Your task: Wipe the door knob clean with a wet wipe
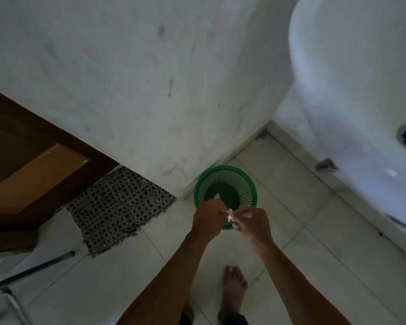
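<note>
My left hand [208, 219] and my right hand [251, 222] meet over the near rim of a green slatted plastic basket [225, 184] that stands on the floor against the wall. Between their fingertips they pinch a small crumpled white wet wipe [229, 214]. Both hands are closed on it, and most of the wipe is hidden by the fingers. A small white scrap lies inside the basket near its far side. No door knob is in view; only the lower part of a brown wooden door [28, 160] shows at the left.
A dark woven mat [120, 207] lies on the pale tiled floor before the door. A white washbasin [361, 102] with its drain juts out at the right. A metal hose [33, 268] runs at the lower left. My bare foot [233, 289] stands below the hands.
</note>
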